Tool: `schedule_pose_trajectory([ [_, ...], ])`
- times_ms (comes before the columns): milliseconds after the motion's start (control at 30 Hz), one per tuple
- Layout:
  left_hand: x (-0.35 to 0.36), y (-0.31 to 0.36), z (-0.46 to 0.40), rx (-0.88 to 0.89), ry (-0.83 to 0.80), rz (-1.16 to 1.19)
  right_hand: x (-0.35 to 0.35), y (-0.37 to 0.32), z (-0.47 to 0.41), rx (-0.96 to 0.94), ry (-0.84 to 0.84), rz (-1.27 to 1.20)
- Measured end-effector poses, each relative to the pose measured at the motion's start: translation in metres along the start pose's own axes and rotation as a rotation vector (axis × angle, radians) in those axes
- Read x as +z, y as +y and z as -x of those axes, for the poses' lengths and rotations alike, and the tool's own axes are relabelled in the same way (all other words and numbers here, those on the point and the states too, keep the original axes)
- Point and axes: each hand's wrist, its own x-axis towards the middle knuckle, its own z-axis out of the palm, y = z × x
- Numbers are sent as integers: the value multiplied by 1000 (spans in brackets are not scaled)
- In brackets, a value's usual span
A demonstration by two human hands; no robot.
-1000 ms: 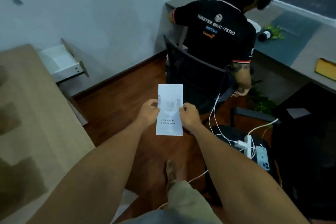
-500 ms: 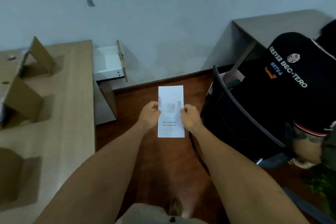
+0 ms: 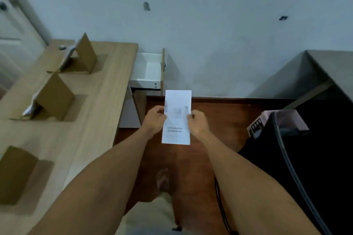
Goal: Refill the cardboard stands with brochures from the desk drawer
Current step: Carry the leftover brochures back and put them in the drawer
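A white brochure (image 3: 177, 101) with printed text is held upright in front of me over the floor. My left hand (image 3: 154, 120) grips its left edge and my right hand (image 3: 197, 123) grips its right edge. On the wooden desk (image 3: 107, 86) to my left stand three cardboard stands: a far stand (image 3: 87, 53) and a middle stand (image 3: 55, 97), each with papers on its hidden front side, and a near stand (image 3: 15, 170). The white desk drawer (image 3: 150, 69) hangs open at the desk's far end.
A black office chair (image 3: 305, 158) fills the right side, with a grey desk (image 3: 324, 66) behind it against the wall. Red-brown wooden floor (image 3: 219, 120) lies between the two desks. My foot (image 3: 162, 179) shows below the brochure.
My view has swung left: the seated person has left the frame and the wooden desk with its stands has come into view. Both hands keep the same grip on the brochure.
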Motion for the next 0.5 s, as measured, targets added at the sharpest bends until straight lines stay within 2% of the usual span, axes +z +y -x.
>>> schedule_pose_trajectory([
  [200,-43,0,-114,26,65,16,34,-51,-106,-53,-57,41],
  [300,-69,25,-155,18,105,38,53,-87,-159,-67,-112,72],
  [500,-115,63,-225,67,149,-22,78,-146,-239,-138,-114,60],
])
